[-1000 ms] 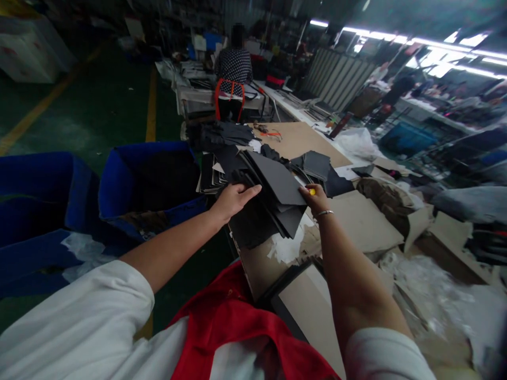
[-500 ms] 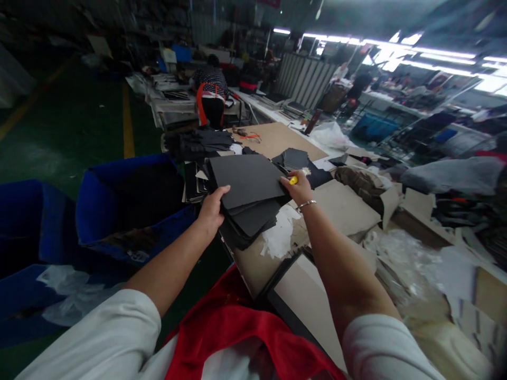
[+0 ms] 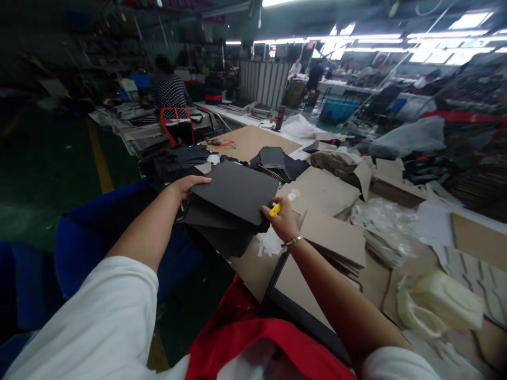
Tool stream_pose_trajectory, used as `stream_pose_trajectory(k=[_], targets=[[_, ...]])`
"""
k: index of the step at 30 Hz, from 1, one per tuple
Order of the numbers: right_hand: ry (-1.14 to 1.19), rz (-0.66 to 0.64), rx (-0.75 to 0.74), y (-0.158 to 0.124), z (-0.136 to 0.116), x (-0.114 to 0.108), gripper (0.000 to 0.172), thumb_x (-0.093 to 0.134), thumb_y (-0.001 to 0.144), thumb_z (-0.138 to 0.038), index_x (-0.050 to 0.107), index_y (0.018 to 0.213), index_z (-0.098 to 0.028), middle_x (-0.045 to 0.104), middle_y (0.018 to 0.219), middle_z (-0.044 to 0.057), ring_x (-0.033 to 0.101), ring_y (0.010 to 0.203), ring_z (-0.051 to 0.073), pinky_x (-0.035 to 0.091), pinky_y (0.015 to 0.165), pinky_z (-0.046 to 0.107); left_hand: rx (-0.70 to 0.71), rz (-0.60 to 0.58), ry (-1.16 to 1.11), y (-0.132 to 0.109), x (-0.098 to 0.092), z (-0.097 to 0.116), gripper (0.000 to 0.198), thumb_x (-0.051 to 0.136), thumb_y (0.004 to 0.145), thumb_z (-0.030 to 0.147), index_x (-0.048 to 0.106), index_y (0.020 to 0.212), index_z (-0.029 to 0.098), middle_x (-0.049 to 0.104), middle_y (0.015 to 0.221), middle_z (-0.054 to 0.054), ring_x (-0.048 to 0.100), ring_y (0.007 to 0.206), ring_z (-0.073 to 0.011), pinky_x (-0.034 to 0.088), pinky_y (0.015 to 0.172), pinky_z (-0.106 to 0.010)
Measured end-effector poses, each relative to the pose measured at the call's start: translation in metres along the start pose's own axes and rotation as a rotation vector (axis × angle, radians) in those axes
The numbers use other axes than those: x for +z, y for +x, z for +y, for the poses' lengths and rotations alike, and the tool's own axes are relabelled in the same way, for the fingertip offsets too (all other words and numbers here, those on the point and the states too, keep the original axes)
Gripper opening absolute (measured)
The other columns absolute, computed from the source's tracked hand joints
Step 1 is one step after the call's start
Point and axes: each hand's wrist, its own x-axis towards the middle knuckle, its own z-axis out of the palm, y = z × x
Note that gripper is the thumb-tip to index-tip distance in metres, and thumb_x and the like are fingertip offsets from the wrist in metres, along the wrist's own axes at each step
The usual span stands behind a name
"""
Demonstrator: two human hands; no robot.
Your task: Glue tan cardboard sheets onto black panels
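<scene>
A stack of black boards (image 3: 237, 192) is held in front of me, tilted, above the near end of the table. My left hand (image 3: 186, 187) grips its left edge, thumb on top and fingers hidden underneath. At the right corner, my right hand (image 3: 282, 217) is closed on the boards' edge and also holds a yellow-handled brush (image 3: 276, 209) with a whitish end. More black sheets (image 3: 222, 237) lie below the held stack. Beside my right wrist is a torn white scrap (image 3: 269, 243).
Grey-brown boards (image 3: 332, 237) are stacked right of my arm, near crumpled clear plastic (image 3: 386, 221). A blue bin (image 3: 75, 237) stands at the left. Behind are black pieces (image 3: 271, 158), a brown board (image 3: 253, 141) and a person (image 3: 170, 95) at another table.
My view has swung to the right. The held boards have turned, their right corner now nearer me; my left hand sits higher on the left edge, and the right hand is lower.
</scene>
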Motion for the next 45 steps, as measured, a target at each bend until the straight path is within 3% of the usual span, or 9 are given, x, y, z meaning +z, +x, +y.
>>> stream_pose_trajectory(k=[4,7,9,16,20,25,35,41,45], targets=[[-0.013,-0.027,0.053,-0.011,0.039,-0.006,0.040,0.059,0.071,-0.047,0.046,0.099,-0.022,0.058,0.085,0.003,0.059,0.074,0.019,0.047,0.068,0.035,0.464,-0.085,1.020,-0.012,0.017,-0.002,0.065,0.076,0.054,0.049,0.061,0.107,0.015,0.058,0.121,-0.013,0.047,0.120,-0.0324,0.036,0.102,-0.043],[-0.029,0.031,0.022,-0.016,0.052,-0.031,0.040,0.060,0.071,-0.046,0.046,0.101,-0.022,0.061,0.095,0.006,0.062,0.084,0.021,0.048,0.075,0.038,0.939,-0.381,1.313,-0.040,0.038,-0.015,0.085,0.068,0.061,0.060,0.045,0.131,0.019,0.040,0.141,-0.012,0.034,0.131,-0.0292,0.026,0.109,-0.042],[-0.036,0.051,-0.004,-0.025,0.055,-0.048,0.037,0.060,0.072,-0.044,0.047,0.100,-0.023,0.061,0.099,0.007,0.062,0.088,0.021,0.048,0.078,0.039,1.061,-0.570,1.394,-0.055,0.053,-0.025,0.076,0.066,0.067,0.056,0.047,0.130,0.020,0.047,0.135,-0.011,0.042,0.125,-0.0266,0.031,0.106,-0.039],[0.170,0.007,0.037,-0.072,0.060,-0.089,0.032,0.060,0.075,-0.045,0.048,0.094,-0.023,0.062,0.100,0.006,0.064,0.088,0.019,0.052,0.076,0.039,1.097,-0.632,1.314,-0.073,0.064,-0.020,0.040,0.050,0.083,0.050,0.066,0.104,0.019,0.066,0.104,-0.007,0.060,0.097,-0.0197,0.046,0.088,-0.031],[0.429,-0.012,0.178,-0.089,0.058,-0.097,0.038,0.060,0.073,-0.051,0.043,0.090,-0.022,0.060,0.099,0.005,0.065,0.079,0.016,0.056,0.063,0.033,1.061,-0.594,1.253,-0.084,0.067,-0.018,0.041,0.042,0.087,0.050,0.069,0.097,0.020,0.067,0.101,-0.005,0.061,0.093,-0.0175,0.047,0.088,-0.030],[0.471,-0.023,0.204,-0.103,0.060,-0.099,0.039,0.062,0.071,-0.051,0.043,0.089,-0.021,0.059,0.096,0.003,0.066,0.076,0.015,0.056,0.060,0.030,1.115,-0.571,1.432,-0.086,0.085,-0.033,0.064,0.054,0.075,0.060,0.056,0.122,0.017,0.054,0.127,-0.012,0.049,0.116,-0.0263,0.038,0.100,-0.040],[0.460,-0.017,0.146,-0.129,0.062,-0.107,0.033,0.061,0.074,-0.047,0.045,0.087,-0.021,0.060,0.099,0.005,0.064,0.075,0.014,0.056,0.063,0.032,0.836,-0.676,1.515,-0.072,0.093,-0.002,0.050,0.052,0.075,0.056,0.066,0.107,0.020,0.069,0.100,-0.005,0.064,0.087,-0.0195,0.049,0.081,-0.029],[0.528,0.062,0.157,-0.150,0.054,-0.138,0.036,0.061,0.074,-0.049,0.043,0.090,-0.022,0.060,0.104,0.005,0.066,0.077,0.014,0.056,0.060,0.029,1.512,-0.270,1.236,-0.149,0.103,-0.009,0.031,0.048,0.085,0.030,0.063,0.110,0.022,0.067,0.101,-0.007,0.061,0.092,-0.0206,0.046,0.085,-0.034],[0.507,0.165,0.265,-0.183,0.078,-0.167,0.041,0.056,0.075,-0.055,0.040,0.094,-0.023,0.057,0.114,0.006,0.067,0.079,0.016,0.057,0.056,0.027,1.852,-0.576,1.118,-0.236,0.155,-0.090,0.032,0.050,0.086,0.018,0.057,0.117,0.019,0.065,0.096,-0.007,0.058,0.084,-0.0182,0.044,0.073,-0.032]])
